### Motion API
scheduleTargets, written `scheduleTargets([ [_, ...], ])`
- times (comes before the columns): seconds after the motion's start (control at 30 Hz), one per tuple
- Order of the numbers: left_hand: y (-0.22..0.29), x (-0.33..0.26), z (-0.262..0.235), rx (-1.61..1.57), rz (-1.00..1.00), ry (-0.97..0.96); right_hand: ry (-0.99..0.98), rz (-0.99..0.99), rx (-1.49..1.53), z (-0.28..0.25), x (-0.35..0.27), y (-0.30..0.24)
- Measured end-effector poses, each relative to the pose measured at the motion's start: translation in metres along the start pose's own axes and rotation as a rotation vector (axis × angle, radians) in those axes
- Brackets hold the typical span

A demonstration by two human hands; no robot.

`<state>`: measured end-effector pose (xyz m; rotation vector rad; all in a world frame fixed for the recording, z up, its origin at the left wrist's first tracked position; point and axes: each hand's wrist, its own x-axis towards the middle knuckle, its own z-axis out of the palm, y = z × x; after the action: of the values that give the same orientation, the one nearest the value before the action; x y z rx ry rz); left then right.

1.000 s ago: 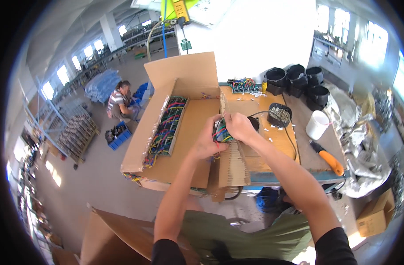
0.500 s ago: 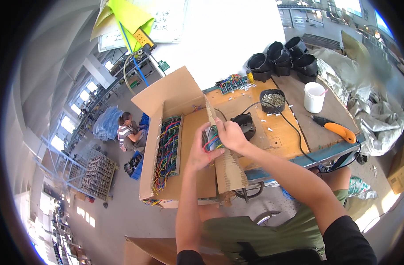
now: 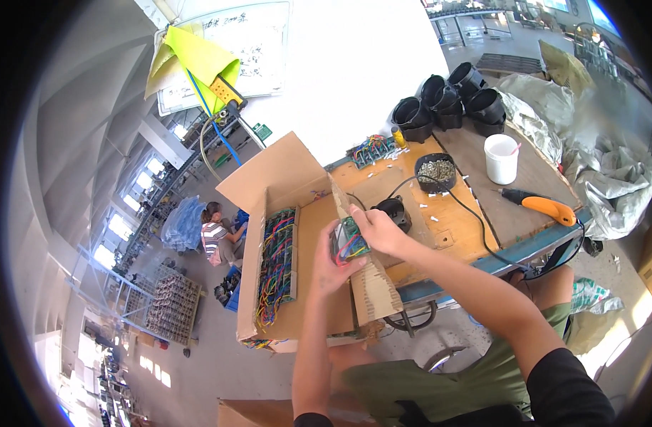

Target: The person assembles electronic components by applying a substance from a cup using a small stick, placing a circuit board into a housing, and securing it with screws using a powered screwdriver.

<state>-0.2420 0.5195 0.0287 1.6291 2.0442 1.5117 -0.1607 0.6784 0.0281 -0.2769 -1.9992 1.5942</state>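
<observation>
Between my hands is a small circuit board with coloured wires, held above the right side of an open cardboard box. My left hand grips it from the left, fingers behind and thumb at its lower edge. My right hand is closed at its upper right side and partly covers it. Inside the box, along the left wall, stands a tight row of similar wired boards. A torn cardboard flap hangs beneath my right hand.
On the wooden workbench are a black round part, a tub of small metal pieces, a white cup, an orange-handled electric tool with its cable, and several black buckets. A person crouches at the left.
The view has shifted slightly, so the box and bench appear displaced. Both hands keep hold of the wired board, which remains over the box's right side.
</observation>
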Motion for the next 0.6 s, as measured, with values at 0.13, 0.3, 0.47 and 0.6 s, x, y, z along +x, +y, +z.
scheduleTargets([
  [0.13, 0.025, -0.001, -0.020, 0.106, -0.042, -0.109, 0.114, -0.121, -0.018, -0.003, -0.015, -0.017],
  [0.3, 0.083, -0.024, -0.041, 0.246, -0.100, -0.133, 0.107, -0.265, 0.026, -0.006, -0.029, -0.038],
  [0.47, 0.105, -0.032, -0.011, 0.164, -0.139, 0.066, 0.025, -0.510, -0.046, -0.007, -0.046, -0.068],
  [0.6, 0.134, -0.037, 0.004, 0.193, -0.079, 0.226, -0.038, -0.448, -0.101, -0.028, -0.058, -0.088],
])
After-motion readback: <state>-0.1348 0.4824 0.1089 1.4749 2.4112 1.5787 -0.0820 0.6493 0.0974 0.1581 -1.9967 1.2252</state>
